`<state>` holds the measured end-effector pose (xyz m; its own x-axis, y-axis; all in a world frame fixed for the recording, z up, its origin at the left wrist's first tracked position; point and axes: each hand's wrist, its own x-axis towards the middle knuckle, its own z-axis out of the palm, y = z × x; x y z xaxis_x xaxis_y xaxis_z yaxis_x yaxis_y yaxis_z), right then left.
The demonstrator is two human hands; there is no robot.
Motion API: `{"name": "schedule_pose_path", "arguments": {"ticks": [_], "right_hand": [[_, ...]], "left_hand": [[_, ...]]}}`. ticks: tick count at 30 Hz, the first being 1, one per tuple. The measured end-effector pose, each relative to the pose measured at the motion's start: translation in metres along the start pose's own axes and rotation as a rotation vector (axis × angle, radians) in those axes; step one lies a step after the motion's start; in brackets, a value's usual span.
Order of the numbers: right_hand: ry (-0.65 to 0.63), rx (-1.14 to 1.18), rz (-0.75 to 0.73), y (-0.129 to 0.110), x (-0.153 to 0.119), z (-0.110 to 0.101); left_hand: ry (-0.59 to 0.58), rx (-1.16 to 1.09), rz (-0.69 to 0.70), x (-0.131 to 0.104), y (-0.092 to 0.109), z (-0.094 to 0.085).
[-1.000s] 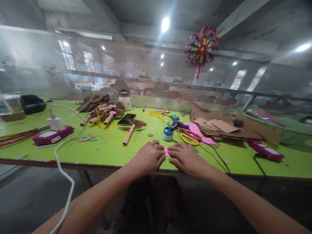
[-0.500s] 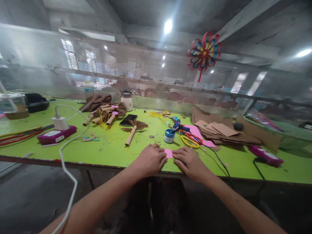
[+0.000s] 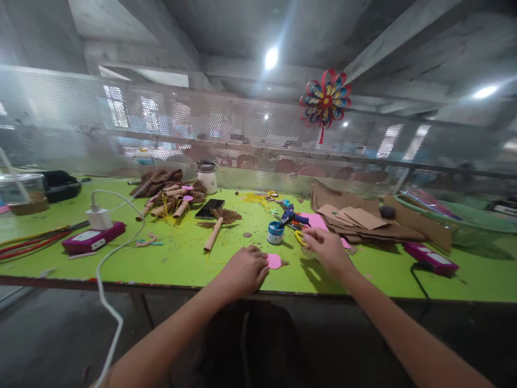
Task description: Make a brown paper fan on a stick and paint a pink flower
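Observation:
My left hand point(image 3: 244, 270) lies near the table's front edge, its fingers together and pressing on a small pink piece of paper point(image 3: 274, 262). A brown pointed bit sticks out at the paper's right end. My right hand point(image 3: 329, 250) is closed at the yellow handle of a pair of scissors point(image 3: 299, 237), fingertips and thumb against it; the hand covers part of the handle. Just behind the pink piece stands an open jar with a blue label point(image 3: 275, 235). A dark blue glue gun point(image 3: 291, 216) rests beside the jar.
Brown paper sheets point(image 3: 363, 218) are stacked at the right, near a green mesh basket point(image 3: 464, 221). Rolled brown paper stems point(image 3: 172, 202) lie at the left behind a phone point(image 3: 210, 208). A purple power strip point(image 3: 93, 237) has a white cable. A paper flower point(image 3: 326, 101) hangs ahead.
My right hand has left the pink paper and moved right and forward to the scissors. My left hand stays on the paper. The camera view has shifted slightly.

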<state>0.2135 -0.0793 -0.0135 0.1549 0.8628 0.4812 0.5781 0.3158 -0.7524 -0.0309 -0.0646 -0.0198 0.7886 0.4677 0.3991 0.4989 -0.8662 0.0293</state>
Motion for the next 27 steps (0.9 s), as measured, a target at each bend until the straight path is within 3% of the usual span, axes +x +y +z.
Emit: {"name": "schedule_pose_path", "arguments": {"ticks": [4, 6, 10, 13, 19, 27], "right_hand": [[-0.084, 0.294, 0.250, -0.005, 0.046, 0.014], [-0.128, 0.384, 0.246, -0.006, 0.061, 0.029], [-0.025, 0.366, 0.201, -0.001, 0.078, 0.061], [-0.006, 0.333, 0.178, 0.006, 0.088, 0.072], [-0.090, 0.182, 0.051, 0.001, 0.091, 0.057], [0.033, 0.181, -0.041, -0.007, 0.075, 0.033]], "left_hand": [[-0.028, -0.001, -0.023, -0.001, -0.001, 0.000], [-0.030, -0.010, -0.032, -0.001, -0.002, 0.001], [-0.008, -0.030, -0.041, -0.003, -0.004, 0.002], [-0.005, -0.045, -0.054, -0.003, -0.004, 0.003], [-0.026, -0.081, -0.109, -0.003, -0.002, 0.002], [-0.034, -0.096, -0.095, -0.001, -0.004, 0.003]]}}
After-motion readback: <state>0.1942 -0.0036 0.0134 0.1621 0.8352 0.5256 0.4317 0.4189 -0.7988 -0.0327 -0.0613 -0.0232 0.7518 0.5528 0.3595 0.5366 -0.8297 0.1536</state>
